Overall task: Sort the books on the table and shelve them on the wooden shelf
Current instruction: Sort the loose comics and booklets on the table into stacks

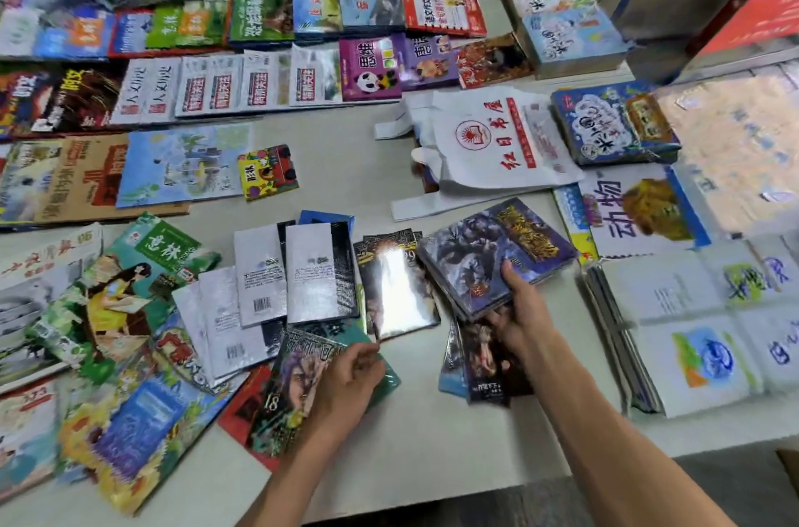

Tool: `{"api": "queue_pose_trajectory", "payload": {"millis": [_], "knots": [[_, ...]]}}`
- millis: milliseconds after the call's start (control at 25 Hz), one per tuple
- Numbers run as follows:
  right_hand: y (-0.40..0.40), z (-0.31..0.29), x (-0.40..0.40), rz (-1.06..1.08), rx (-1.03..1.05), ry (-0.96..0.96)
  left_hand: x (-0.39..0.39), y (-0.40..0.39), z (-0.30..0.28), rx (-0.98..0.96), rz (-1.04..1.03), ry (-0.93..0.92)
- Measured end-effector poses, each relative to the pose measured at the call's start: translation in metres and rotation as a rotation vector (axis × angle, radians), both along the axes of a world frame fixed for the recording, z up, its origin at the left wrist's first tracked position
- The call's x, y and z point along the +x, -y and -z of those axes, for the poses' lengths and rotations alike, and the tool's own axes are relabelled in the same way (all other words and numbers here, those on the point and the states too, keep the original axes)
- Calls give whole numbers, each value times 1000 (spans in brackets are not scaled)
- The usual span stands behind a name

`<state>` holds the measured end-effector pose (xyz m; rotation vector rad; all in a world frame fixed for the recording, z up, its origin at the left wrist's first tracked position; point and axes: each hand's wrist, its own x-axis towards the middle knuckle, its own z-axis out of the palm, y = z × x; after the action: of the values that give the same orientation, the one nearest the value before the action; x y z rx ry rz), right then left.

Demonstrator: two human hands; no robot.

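Note:
My right hand (519,310) grips a small stack of dark blue fantasy-cover books (488,250) by its near edge, lifted slightly over the white table (432,440). My left hand (346,384) pinches the right edge of a comic with a purple-haired figure and the number 18 (289,388), which lies on a red book. Between the hands lies a glossy dark book marked 29 (393,284). Several white-backed books (276,280) fan out to the left. More dark comics (488,371) lie under my right wrist.
Rows of colourful books (259,85) cover the far table. A white plastic bag with red print (484,142) lies in the middle. An animal picture book (640,206) and stacked white booklets (691,332) sit at right. Magazines (129,289) crowd the near left.

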<state>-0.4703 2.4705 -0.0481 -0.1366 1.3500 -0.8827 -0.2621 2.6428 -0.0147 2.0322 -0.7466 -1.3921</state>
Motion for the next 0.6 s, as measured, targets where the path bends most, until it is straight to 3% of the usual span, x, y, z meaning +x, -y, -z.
{"api": "queue_pose_trajectory", "payload": {"millis": [120,200,280,440,600], "knots": [[-2,10,-5,-226,34,-409,-7,-9,11,69,180,116],[-16,14,-21,-472,-48,-825,-19,-9,17,88,304,155],[-37,27,-48,-621,-166,-1072,-36,-1,22,75,358,136],[-86,42,-64,-718,-171,-875,-79,21,33,114,379,43],[-112,55,-62,-657,-111,-853,-95,29,47,187,286,46]]}}
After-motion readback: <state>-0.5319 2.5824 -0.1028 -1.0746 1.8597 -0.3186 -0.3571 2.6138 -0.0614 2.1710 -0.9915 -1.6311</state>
